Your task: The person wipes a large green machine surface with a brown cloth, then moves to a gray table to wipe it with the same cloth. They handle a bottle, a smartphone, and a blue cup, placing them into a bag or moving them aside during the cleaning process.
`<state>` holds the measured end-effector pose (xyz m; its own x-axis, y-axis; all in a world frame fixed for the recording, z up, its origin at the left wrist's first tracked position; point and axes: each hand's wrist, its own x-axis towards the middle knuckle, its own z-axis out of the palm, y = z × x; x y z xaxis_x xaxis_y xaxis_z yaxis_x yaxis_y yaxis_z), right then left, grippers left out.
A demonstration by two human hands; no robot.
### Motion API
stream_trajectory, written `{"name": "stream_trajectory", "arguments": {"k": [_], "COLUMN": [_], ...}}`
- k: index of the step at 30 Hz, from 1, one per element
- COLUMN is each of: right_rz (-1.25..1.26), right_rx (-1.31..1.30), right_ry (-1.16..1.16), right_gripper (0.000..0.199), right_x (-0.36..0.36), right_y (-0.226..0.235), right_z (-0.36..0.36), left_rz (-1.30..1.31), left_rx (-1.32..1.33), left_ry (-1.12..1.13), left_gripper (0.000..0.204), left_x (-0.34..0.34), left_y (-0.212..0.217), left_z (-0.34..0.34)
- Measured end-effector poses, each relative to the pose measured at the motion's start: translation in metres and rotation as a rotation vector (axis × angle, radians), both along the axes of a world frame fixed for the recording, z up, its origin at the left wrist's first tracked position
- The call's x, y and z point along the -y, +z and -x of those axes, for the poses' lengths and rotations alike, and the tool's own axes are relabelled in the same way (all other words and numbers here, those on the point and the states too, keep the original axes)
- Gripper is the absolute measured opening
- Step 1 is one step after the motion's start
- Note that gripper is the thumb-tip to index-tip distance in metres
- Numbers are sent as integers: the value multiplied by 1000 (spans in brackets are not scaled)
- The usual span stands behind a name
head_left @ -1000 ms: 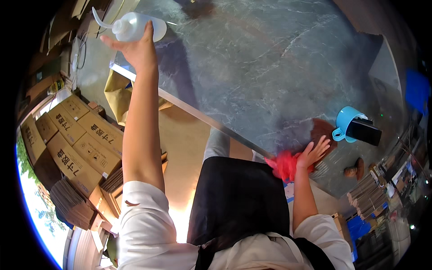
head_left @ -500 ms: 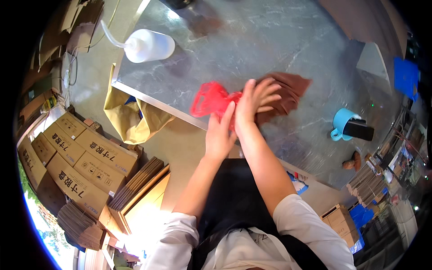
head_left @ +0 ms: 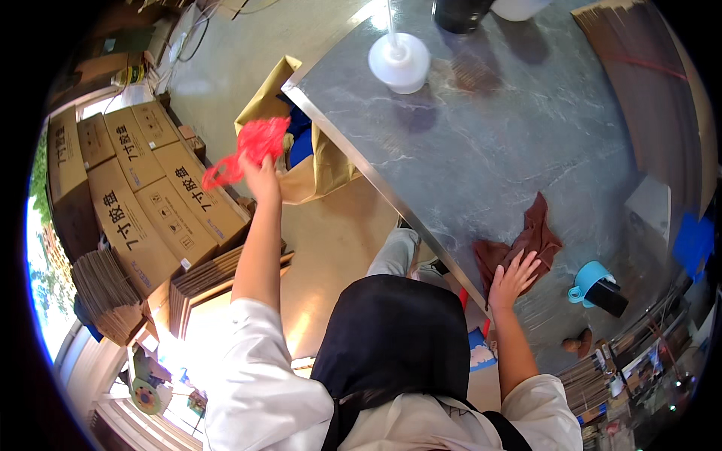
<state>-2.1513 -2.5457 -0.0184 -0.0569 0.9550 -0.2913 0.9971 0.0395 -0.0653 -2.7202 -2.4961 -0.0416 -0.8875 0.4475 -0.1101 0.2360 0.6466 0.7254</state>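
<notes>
My left hand [head_left: 261, 177] is stretched out past the table's left edge and grips a crumpled red plastic bag [head_left: 263, 137]. The bag hangs over the rim of a yellow open sack [head_left: 331, 167], which has something blue inside. On the tabletop, my right hand [head_left: 514, 279] lies with its fingers spread on a brown cloth [head_left: 532, 239] near the front edge. The cloth is bunched, with one corner pointing away from me.
The grey marbled table [head_left: 451, 158] has a metal-trimmed edge. On it stand a white squeeze bottle [head_left: 399, 63], a black container [head_left: 460, 15] and a light-blue mug [head_left: 588, 281] beside a dark phone-like slab [head_left: 606, 298]. Stacked cardboard boxes [head_left: 162, 180] fill the left side.
My left hand has carried the red bag off the table to the left, over the yellow sack. My hands have parted, and the right one has come down onto the cloth. The view has turned.
</notes>
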Motion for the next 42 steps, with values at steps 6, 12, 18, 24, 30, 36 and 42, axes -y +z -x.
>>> {"name": "stream_trajectory", "arguments": {"k": [6,12,18,24,30,36,42], "right_rz": [53,6,28,104,536,329,-4], "right_rx": [12,74,53,70,-10,-83,86], "right_ry": [36,138,135,-138,-298,-389,-337], "right_gripper": [70,69,73,76,85,85,81], "right_x": [-1,4,1,-13,-99,-247,-272], "right_y": [2,-1,4,3,25,24,7], "right_z": [8,-1,-1,36,144,221,245], "left_rz": [611,554,202,-657,-891,-878,-769], "left_rx": [352,7,-66,681,802,839,1192], "left_ry": [-412,-380,-41,159,-264,-815,-936], "left_gripper": [44,27,7,55,45,54,24], "left_x": [38,59,166,115,-78,-321,-531], "left_y": [-98,-42,113,182,237,269,204], "left_z": [25,-30,-23,-21,-17,-56,-90]}}
